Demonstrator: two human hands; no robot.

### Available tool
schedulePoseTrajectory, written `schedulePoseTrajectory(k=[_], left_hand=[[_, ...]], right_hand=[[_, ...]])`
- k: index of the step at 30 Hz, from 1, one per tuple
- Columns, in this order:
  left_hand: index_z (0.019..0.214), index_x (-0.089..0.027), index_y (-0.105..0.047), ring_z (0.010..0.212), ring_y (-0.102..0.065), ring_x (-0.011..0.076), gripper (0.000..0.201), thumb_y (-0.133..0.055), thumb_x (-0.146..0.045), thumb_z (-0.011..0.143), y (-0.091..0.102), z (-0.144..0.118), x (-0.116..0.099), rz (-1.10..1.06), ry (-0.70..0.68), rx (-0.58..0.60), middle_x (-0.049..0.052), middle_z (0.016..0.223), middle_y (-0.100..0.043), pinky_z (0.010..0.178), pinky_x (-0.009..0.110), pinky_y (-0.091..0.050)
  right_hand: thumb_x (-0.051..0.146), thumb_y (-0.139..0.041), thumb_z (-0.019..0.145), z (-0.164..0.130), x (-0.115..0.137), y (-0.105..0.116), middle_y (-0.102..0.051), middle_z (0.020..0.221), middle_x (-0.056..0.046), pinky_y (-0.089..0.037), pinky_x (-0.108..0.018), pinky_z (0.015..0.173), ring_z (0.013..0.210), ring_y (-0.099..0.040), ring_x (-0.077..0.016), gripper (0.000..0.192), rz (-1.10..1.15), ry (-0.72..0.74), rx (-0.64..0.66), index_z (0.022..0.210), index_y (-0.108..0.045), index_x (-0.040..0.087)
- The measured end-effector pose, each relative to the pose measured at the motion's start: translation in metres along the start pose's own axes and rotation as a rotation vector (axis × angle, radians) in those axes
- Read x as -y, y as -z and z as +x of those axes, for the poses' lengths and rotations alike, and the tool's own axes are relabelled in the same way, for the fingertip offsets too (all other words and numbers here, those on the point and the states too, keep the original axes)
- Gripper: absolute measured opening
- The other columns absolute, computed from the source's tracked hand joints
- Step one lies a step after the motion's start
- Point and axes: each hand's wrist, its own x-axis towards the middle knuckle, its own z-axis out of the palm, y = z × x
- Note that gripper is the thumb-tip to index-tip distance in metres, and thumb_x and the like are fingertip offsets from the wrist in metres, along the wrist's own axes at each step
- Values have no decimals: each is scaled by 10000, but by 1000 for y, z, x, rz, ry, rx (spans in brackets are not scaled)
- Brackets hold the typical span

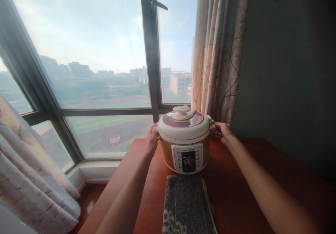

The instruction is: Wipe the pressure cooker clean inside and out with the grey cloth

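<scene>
Two bare, sleeveless forearms

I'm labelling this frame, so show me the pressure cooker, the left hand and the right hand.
pressure cooker (185, 130): head view, on the white rim of its lid.
left hand (152, 137): head view, back of the hand at the cooker's left side.
right hand (223, 130): head view, back of the hand by the cooker's right handle.

One cooker (185, 141), one mat (187, 206), one table (236, 192), two hands: left hand (152, 137), right hand (223, 131). Two curtains: left curtain (28, 178), right curtain (219, 52). One window handle (159, 5).
</scene>
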Motion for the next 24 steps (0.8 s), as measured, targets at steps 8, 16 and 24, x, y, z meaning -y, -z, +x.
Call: schedulePoseTrajectory(k=[8,16,24], left_hand=[[1270,-255,-579,994,-636,217,469,-467,-572,943,-9,10,8,0,-15,-3,82,1138,-654,751,307,-536],[1267,-257,-586,854,-609,181,496,-508,-599,917,-13,14,11,22,-35,4,56,1034,-650,720,289,-518],[1277,-254,-577,904,-627,184,524,-516,-622,908,-12,15,11,27,-38,8,61,1067,-653,739,283,-517]], right_hand=[[168,-610,802,-3,-11,10,-570,468,35,-300,-163,341,351,-434,-69,156,-30,22,-16,647,-589,161],[235,-631,726,-8,-21,20,-592,463,0,-270,-182,368,378,-461,-83,124,-7,91,16,631,-620,157],[437,-715,711,-14,-30,23,-600,493,16,-295,-214,393,401,-497,-104,285,9,141,70,637,-597,188]])
